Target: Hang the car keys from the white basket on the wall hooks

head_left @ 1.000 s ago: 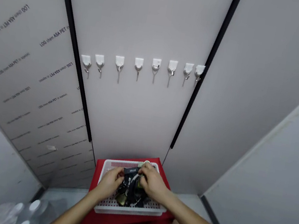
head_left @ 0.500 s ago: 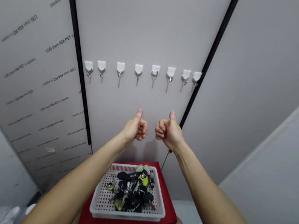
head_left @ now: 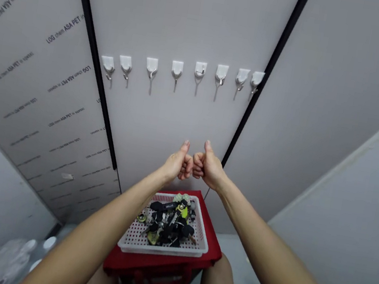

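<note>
My left hand [head_left: 179, 163] is a loose fist with the thumb pointing up, and nothing shows in it. Facing it, my right hand [head_left: 208, 166] is curled the same way, thumb raised, also with nothing in it. The knuckles nearly meet, above the far edge of a white perforated plastic basket [head_left: 205, 241]. Inside the basket lies a heap of keys [head_left: 175, 224] with black heads and yellow-green and black tags. A row of several white hooks [head_left: 177, 68] is fixed to the wall beyond my hands, with nothing hanging on them.
The basket stands on a red cloth-covered box [head_left: 209, 254] between my knees. Grey panels [head_left: 203, 18] with black strips [head_left: 254, 99] rise in front. Printed panelling [head_left: 42, 64] is on the left. Plastic bags and white-capped bottles [head_left: 49, 243] sit at the lower left.
Both fists have moved inward until they nearly touch. The view has tilted down, so the hooks and the basket both appear higher.
</note>
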Tool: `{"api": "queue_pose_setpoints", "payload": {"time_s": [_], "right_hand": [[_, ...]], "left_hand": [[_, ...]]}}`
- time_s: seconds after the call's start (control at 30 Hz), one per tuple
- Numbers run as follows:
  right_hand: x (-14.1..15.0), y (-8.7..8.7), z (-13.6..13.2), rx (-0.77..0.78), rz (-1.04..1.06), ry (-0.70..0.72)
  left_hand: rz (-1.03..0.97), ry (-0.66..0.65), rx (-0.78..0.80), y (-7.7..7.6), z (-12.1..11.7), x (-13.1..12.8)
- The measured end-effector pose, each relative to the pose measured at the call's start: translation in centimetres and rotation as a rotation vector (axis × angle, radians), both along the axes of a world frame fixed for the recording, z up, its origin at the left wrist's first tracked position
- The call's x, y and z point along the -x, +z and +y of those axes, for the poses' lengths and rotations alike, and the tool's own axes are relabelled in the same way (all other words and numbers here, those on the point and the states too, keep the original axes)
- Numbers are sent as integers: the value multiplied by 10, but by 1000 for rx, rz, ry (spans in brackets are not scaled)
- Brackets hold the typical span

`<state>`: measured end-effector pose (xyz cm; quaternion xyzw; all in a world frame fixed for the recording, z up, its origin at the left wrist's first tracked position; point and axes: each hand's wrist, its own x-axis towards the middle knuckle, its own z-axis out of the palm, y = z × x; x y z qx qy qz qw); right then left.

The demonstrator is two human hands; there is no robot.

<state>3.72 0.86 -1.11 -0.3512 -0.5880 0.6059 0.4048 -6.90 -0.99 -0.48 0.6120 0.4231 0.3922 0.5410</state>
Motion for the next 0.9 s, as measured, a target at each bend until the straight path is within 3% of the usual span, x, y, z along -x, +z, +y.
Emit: {"api": "queue_pose_setpoints", "payload": {"time_s": [0.1, 0.27, 0.33, 0.4, 0.5, 0.77, 0.9], "right_hand": [[-4, -28, -5, -143, -285, -32], [-23, -83, -13, -499, -911, -115], [-29, -97, -15, -588, -1006, -86], [-32, -105, -16, -641, -1051, -72], [-33, -105, -14, -651, -1053, -67], [-28, -93, -16, -608, -855, -24], [-26, -88, -21, -589, -770, 2]], "left_hand": [[207, 5, -54, -32, -2, 9], [774, 79, -277, -99, -17, 32], [853, 24, -270, -118, -23, 38], [838, -19, -253, -128, -26, 41], [726, 0, -259, -124, -24, 43], [543, 25, -316, -77, -12, 38], [435, 91, -254, -70, -7, 41]]}}
